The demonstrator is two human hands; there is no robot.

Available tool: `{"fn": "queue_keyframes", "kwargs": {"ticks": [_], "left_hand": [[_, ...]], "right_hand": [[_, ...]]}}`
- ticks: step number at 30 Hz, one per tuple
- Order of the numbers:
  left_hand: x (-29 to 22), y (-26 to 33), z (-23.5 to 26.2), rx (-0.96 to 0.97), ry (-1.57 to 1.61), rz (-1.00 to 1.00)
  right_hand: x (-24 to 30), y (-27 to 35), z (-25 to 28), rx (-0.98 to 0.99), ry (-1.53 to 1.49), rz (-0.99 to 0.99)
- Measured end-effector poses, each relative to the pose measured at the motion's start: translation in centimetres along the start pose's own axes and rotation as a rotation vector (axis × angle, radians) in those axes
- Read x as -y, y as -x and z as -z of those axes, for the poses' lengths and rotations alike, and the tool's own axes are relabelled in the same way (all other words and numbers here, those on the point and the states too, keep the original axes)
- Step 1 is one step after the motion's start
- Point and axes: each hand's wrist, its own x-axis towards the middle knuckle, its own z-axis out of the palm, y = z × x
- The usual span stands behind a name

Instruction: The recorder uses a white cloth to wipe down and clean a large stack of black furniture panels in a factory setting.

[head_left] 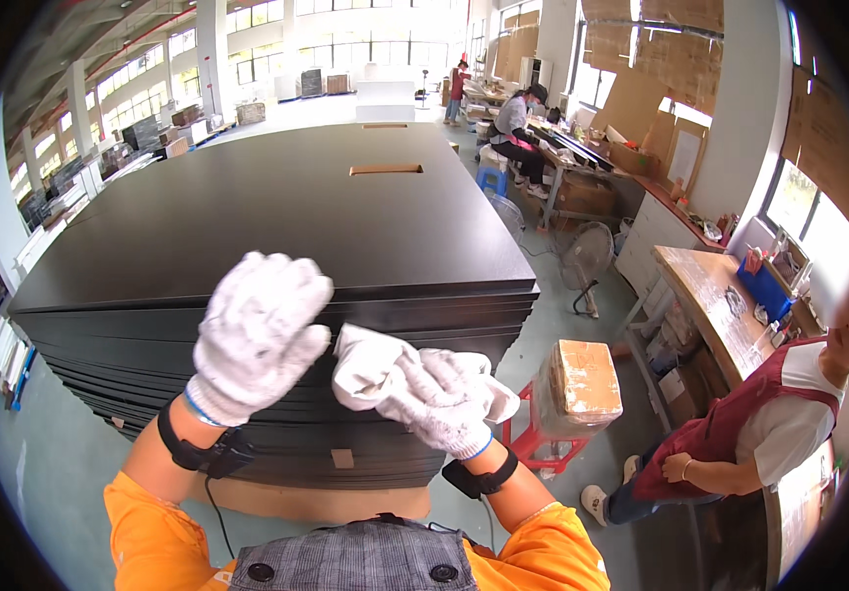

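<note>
A tall stack of dark panels stands in front of me, its top panel showing cutouts towards the far end. My right hand, in a white knit glove, grips a crumpled white cloth just off the stack's near side. Parts of the cloth stick out on both sides of the fingers. My left hand, gloved the same way, is raised beside the near edge of the top panel. Its fingers are stretched out with the thumb slightly apart, and it holds nothing. Whether it touches the panel edge I cannot tell.
A taped carton rests on a red stool right of the stack. A person in a red apron stands by a wooden workbench at right. Beyond are a floor fan and a seated person.
</note>
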Motion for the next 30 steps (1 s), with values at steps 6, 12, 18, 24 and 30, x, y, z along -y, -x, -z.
{"fn": "queue_keyframes", "kwargs": {"ticks": [6,12,18,24,30], "left_hand": [[0.2,-3.7,-1.7,0.157,0.107,0.056],[3.3,-10.3,-2.8,0.777,0.272,0.294],[7.5,-16.3,-9.3,1.206,0.075,0.291],[9.8,-17.7,-15.8,1.287,0.049,0.323],[9.8,-18.6,-18.3,1.220,0.089,0.341]], "right_hand": [[-3.7,1.4,6.9,-0.189,-1.208,-0.453],[-10.4,-2.2,11.8,-0.176,-1.568,-0.881],[-11.8,-2.5,12.1,0.020,-1.631,-0.940],[-12.0,-2.6,13.0,0.258,-1.905,-0.822],[-13.5,-0.9,11.8,0.272,-1.444,-0.512]]}}
